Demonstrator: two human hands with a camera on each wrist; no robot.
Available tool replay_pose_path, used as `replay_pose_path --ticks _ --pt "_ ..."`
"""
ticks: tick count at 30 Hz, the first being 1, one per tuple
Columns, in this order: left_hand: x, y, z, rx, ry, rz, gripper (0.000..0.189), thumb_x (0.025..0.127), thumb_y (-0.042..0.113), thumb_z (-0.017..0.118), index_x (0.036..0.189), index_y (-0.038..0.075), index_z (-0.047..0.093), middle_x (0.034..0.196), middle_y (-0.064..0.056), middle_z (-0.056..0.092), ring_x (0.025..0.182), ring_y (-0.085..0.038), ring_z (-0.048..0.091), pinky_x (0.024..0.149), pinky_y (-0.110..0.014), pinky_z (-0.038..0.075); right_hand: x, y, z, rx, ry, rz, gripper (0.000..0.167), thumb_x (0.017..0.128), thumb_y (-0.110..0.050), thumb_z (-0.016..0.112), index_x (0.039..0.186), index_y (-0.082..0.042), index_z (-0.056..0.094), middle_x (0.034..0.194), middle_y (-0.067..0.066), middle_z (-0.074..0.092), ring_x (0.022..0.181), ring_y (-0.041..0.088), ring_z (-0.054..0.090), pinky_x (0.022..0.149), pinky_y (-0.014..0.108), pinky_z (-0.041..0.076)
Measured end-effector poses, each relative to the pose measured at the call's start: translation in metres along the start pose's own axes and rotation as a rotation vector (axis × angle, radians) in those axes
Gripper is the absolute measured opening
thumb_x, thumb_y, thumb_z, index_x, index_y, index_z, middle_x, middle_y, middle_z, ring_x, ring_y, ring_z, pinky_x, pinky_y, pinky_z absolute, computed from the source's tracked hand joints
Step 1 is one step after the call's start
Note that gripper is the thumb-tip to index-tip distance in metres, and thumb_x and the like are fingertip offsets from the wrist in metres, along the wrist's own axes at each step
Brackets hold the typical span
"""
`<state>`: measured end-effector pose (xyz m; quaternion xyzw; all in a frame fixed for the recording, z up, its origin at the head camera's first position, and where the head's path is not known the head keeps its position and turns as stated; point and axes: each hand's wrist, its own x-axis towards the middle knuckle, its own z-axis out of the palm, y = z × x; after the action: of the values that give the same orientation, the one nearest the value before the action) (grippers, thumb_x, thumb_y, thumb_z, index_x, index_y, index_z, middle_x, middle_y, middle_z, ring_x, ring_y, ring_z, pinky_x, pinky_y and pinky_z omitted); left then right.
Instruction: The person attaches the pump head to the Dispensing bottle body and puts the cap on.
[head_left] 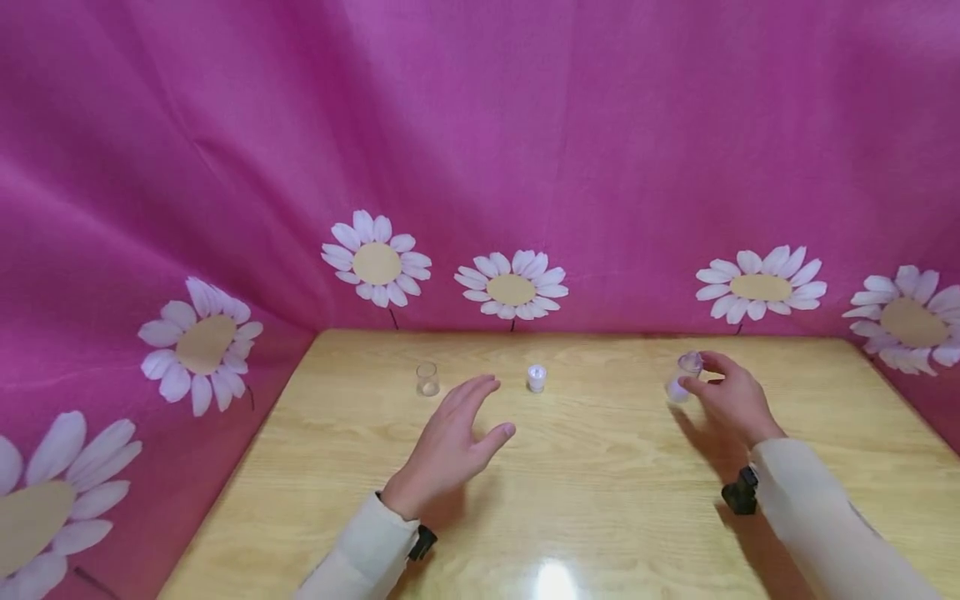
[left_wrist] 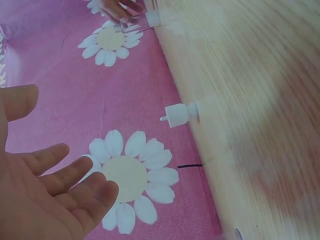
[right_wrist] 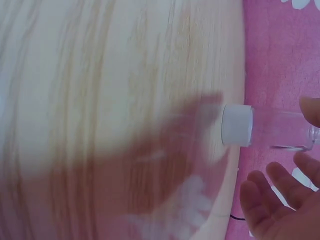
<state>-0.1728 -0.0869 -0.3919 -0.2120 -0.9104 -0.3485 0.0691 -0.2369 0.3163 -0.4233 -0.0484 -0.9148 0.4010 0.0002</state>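
Note:
My right hand (head_left: pixel 731 400) pinches the upper part of a clear bottle-like container (head_left: pixel 688 364) between thumb and fingers. In the right wrist view the container (right_wrist: pixel 280 127) has a white lower part (right_wrist: pixel 236 125) that appears to stand on the table, and its other end runs out of frame. My left hand (head_left: pixel 448 442) hovers over the table, fingers spread and nothing in them. Beyond it stands a small clear glass cup (head_left: pixel 427 382). To that hand's right is a small white piece with a pointed tip (head_left: pixel 536 379), like a tea light; it also shows in the left wrist view.
The light wooden table (head_left: pixel 600 483) meets a pink cloth (head_left: pixel 600 167) printed with large white daisies behind and at both sides. Glare (head_left: pixel 555 579) marks the near table edge. Black wrist cameras (head_left: pixel 741 492) sit under both cuffs.

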Motion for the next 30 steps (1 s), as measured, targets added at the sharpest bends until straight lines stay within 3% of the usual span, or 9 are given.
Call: replay_pose_path --ticks 4,6,12,21,30 --pt "0.002 0.001 -0.002 0.012 0.006 0.015 0.060 0.092 0.036 0.068 0.144 0.012 0.049 0.153 -0.006 0.046 0.143 -0.025 0.041 0.116 -0.049 0.037 0.007 -0.001 0.000 -0.010 0.007 -0.040 0.084 0.098 -0.047 0.056 0.156 0.001 0.018 0.150 0.034 0.036 0.129 0.053 0.042 0.102 0.062 0.041" --pt "0.001 0.001 -0.002 0.011 0.006 0.010 0.060 0.092 0.036 0.068 0.144 0.012 0.049 0.153 -0.006 0.046 0.143 -0.025 0.041 0.116 -0.049 0.037 0.010 0.000 0.002 -0.038 0.035 -0.064 0.082 0.098 -0.044 0.057 0.156 0.001 0.020 0.148 0.035 0.039 0.128 0.052 0.045 0.102 0.062 0.041" --pt "-0.001 -0.001 -0.002 0.009 -0.013 -0.014 0.060 0.093 0.037 0.067 0.144 0.012 0.049 0.153 -0.004 0.045 0.144 -0.025 0.041 0.116 -0.049 0.036 0.014 0.004 0.006 -0.164 0.115 -0.121 0.059 0.097 -0.037 0.060 0.141 0.002 0.049 0.131 0.034 0.057 0.118 0.051 0.054 0.093 0.059 0.045" --pt "0.000 -0.003 0.002 0.018 0.016 0.021 0.056 0.092 0.033 0.068 0.141 0.011 0.052 0.147 -0.006 0.052 0.139 -0.025 0.045 0.114 -0.048 0.039 0.014 0.004 0.004 -0.163 0.072 -0.091 0.062 0.097 -0.041 0.060 0.141 0.001 0.049 0.129 0.034 0.059 0.117 0.050 0.055 0.091 0.058 0.047" --pt "0.000 -0.005 0.003 0.012 -0.015 0.013 0.056 0.094 0.036 0.065 0.141 0.010 0.052 0.148 -0.007 0.052 0.140 -0.026 0.045 0.114 -0.049 0.039 0.015 0.006 -0.001 -0.160 0.025 -0.079 0.064 0.097 -0.040 0.060 0.142 0.002 0.046 0.126 0.035 0.058 0.110 0.046 0.057 0.081 0.046 0.050"
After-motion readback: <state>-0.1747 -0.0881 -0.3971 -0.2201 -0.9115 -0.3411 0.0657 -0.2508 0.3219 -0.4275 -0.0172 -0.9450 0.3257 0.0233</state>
